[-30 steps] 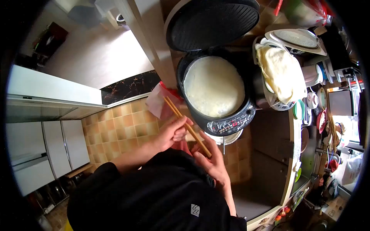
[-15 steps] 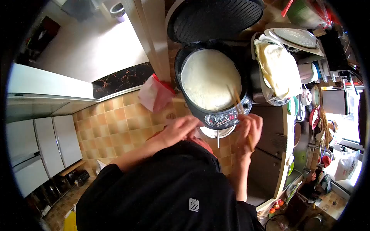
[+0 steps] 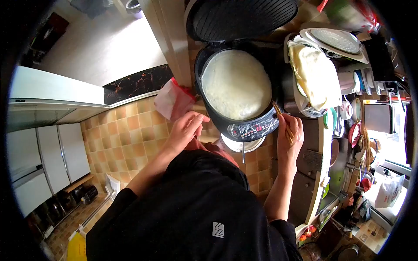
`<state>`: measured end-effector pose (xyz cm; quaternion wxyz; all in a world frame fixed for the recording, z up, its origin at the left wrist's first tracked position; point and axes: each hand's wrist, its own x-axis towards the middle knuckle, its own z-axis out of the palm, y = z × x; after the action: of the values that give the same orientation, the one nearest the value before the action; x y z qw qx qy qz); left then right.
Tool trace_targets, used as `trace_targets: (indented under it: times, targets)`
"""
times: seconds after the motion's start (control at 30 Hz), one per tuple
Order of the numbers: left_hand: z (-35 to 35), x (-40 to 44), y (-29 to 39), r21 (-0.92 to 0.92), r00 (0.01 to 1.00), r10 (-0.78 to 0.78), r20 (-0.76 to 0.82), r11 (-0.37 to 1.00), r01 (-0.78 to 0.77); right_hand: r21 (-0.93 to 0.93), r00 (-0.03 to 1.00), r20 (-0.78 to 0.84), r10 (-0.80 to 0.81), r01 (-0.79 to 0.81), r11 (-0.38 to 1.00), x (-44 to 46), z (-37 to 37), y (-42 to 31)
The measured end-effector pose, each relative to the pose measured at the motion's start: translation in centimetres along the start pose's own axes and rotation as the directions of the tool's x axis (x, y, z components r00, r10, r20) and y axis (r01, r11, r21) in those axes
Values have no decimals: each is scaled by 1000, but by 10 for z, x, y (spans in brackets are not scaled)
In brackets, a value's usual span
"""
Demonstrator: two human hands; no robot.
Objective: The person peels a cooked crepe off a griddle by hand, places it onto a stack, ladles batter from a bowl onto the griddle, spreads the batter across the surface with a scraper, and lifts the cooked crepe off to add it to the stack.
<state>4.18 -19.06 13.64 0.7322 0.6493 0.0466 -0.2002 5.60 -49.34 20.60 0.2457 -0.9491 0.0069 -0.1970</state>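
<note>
My right hand is closed around wooden chopsticks, their tips near the right rim of a black electric griddle. A round, pale, thin pancake covers the griddle's plate, with a slightly bubbled surface near the front. The ridged lid stands raised behind it. At the griddle's front left is my left hand, fingers loosely bent and apart from the griddle, with nothing visible in them.
Pale, folded flatbreads are stacked to the griddle's right, on top of a pot-like appliance. A white bowl or bucket sits under the control panel. A red and white bag lies left of the griddle. Dishes crowd the right-hand counter.
My right hand has moved right with the chopsticks, whose tips have left the pancake for the rim. My left hand has shifted left and away from the griddle's front.
</note>
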Motion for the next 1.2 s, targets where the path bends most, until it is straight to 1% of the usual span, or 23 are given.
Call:
trace_targets:
  times: [0.2,0.3,0.33,0.37,0.4,0.43,0.53,0.57,0.6,0.63,0.67,0.7,0.73,0.8,0.83,0.87,0.93,0.97,1.0,1.07,1.1,1.13,1.2]
  targets:
    - [1,2,-7,5,999,-1,43,1000,0,-4,995,-6,102,-102,995,-1,17,14]
    - [1,3,-8,-6,999,-24,49,1000,24,148,965,-15,262,-257,955,0,24,29]
    - [1,3,-8,-13,998,-31,51,999,32,342,930,19,367,-350,872,-1,21,31]
    - [1,3,-8,-10,998,-32,51,999,33,518,887,71,457,-424,743,2,16,26]
    - [0,4,-7,-7,998,-32,51,999,32,667,837,142,529,-475,574,4,12,23]
    - [0,5,-7,-5,998,-32,49,999,32,632,877,96,471,-419,652,2,5,25]
    - [-2,9,-5,20,999,-40,32,999,40,562,901,24,433,-370,740,-5,0,27]
    - [-1,12,-5,40,999,-23,29,999,22,477,902,7,432,-382,791,-6,3,29]
    - [-1,14,-5,60,1000,-6,25,998,5,379,925,-22,380,-344,859,-8,6,31]
    - [0,17,-5,81,1000,12,18,997,-13,201,964,-67,256,-239,950,-8,7,30]
    - [1,19,-3,98,999,39,21,994,-41,14,989,-85,123,-122,992,-7,9,25]
    - [3,20,0,116,998,66,24,991,-68,-18,994,-64,91,-93,996,-3,8,13]
    - [5,22,3,134,995,94,27,986,-97,-13,997,-16,80,-81,997,-1,10,10]
    - [6,29,-3,164,990,131,55,977,-138,-77,999,9,46,-46,996,4,18,4]
    - [6,31,-5,178,986,149,70,971,-159,-107,998,-7,58,-58,993,7,21,2]
    - [7,31,-2,200,987,143,68,968,-154,-31,988,-2,153,-153,988,10,24,13]
    - [9,32,5,240,989,135,63,960,-146,116,943,28,332,-333,936,12,29,46]
    - [9,33,7,242,990,130,61,960,-141,333,856,108,506,-511,792,20,17,39]
    - [9,35,8,244,990,126,58,960,-136,523,845,168,508,-513,681,18,15,56]
    - [9,39,10,247,990,134,51,958,-143,778,781,266,565,-520,352,11,4,56]
    - [9,43,10,249,988,147,46,956,-154,815,800,272,535,-486,314,4,2,62]
    - [9,47,9,253,986,162,41,953,-167,824,811,251,528,-466,324,-2,0,62]
    - [11,58,4,321,958,287,7,907,-274,838,828,212,520,-427,339,-13,-1,57]
